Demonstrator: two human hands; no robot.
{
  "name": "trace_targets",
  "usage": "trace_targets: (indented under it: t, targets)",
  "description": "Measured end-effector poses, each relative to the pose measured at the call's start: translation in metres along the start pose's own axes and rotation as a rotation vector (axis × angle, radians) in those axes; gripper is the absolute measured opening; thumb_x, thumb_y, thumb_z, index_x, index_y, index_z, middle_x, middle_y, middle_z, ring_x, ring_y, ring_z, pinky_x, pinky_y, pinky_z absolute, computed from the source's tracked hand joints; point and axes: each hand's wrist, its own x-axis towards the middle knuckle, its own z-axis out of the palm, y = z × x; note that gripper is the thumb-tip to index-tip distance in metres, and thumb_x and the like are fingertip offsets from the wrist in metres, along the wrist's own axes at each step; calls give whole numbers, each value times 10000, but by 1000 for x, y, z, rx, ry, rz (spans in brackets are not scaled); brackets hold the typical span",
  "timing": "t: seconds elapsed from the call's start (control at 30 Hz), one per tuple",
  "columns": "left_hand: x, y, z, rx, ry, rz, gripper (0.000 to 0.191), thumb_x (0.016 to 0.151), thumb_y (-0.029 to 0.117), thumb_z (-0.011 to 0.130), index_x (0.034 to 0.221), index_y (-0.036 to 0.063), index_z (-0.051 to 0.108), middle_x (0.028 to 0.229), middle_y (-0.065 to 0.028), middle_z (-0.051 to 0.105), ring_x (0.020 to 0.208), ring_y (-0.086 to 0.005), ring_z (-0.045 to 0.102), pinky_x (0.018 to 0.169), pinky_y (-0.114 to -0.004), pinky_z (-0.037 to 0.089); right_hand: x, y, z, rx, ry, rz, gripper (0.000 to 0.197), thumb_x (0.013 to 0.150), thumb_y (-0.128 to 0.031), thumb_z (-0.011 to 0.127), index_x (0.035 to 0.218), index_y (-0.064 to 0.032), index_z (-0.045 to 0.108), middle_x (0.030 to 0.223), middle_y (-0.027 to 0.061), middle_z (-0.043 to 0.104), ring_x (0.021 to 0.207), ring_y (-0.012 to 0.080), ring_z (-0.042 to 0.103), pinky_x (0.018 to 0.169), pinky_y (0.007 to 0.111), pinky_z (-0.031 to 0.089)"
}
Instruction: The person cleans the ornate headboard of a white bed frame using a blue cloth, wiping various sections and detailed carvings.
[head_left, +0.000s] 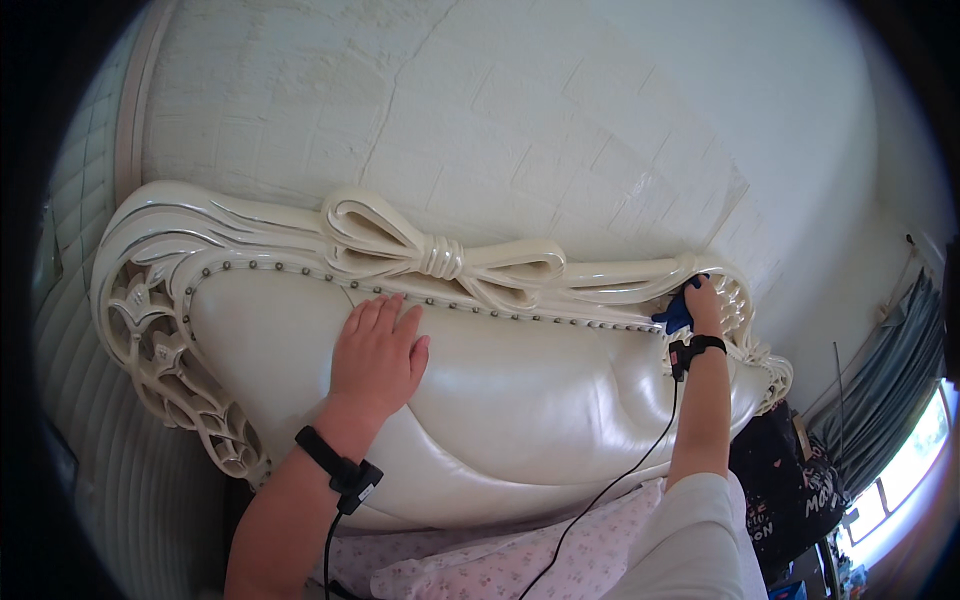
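Note:
A cream upholstered headboard (510, 397) spans the view, with a carved glossy frame and a row of metal studs along the padding. My left hand (379, 356) lies flat on the padding, fingertips by the studs, holding nothing. At the far right of the carved top rail (630, 277), my right hand (703, 300) grips a dark blue cloth (677, 311) against the frame's openwork. Part of the cloth is hidden by the hand. Between the hands sits a carved bow (442, 257) on the rail.
Black wrist straps with cables circle both wrists; one cable (600, 495) crosses the padding. Pink floral pillows (495, 566) rest below the headboard. Behind it rises a cracked, brick-patterned wall (480, 112). To the right are a dark printed fabric item (780, 480) and a grey-blue curtain (877, 375).

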Motion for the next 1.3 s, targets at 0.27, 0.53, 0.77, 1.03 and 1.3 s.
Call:
trace_targets:
  t: [0.27, 0.53, 0.77, 1.03, 1.3]
  targets:
    - [2, -2, 2, 5, 22, 15, 358, 873, 224, 619, 1186, 54, 590, 1231, -163, 604, 1176, -336, 536, 1059, -458, 388, -14, 13, 11, 60, 78, -81, 419, 902, -291, 570, 1264, -82, 602, 1152, 255, 656, 1088, 446, 607, 920, 513, 487]
    - [4, 0, 3, 3, -3, 22, 344, 877, 215, 613, 1185, 63, 592, 1228, -173, 606, 1179, -343, 535, 1056, -458, 385, -69, 38, -18, -255, 44, -73, 401, 867, -251, 648, 1266, -254, 613, 1112, 165, 604, 1011, 379, 653, 842, 493, 541]
    - [5, 5, 3, 15, -8, 34, 354, 879, 214, 609, 1197, 60, 589, 1240, -174, 603, 1183, -349, 533, 1051, -462, 383, -45, 46, 51, 149, 38, 55, 472, 896, -369, 597, 1340, -208, 578, 1232, 210, 632, 1133, 397, 604, 957, 478, 485]
    - [3, 3, 0, 31, -41, -2, 356, 870, 181, 617, 1211, 77, 607, 1267, -142, 600, 1206, -333, 521, 1064, -458, 375, -20, 58, 62, 461, -136, -5, 495, 904, -360, 580, 1293, -56, 610, 1180, 245, 663, 1108, 392, 622, 954, 403, 468]
    - [5, 6, 2, 52, -60, 10, 371, 879, 212, 605, 1219, 63, 606, 1271, -158, 598, 1208, -346, 521, 1079, -465, 364, -36, 69, 68, 453, -101, 4, 463, 901, -351, 593, 1274, -77, 627, 1101, 221, 693, 1039, 374, 652, 918, 405, 484]
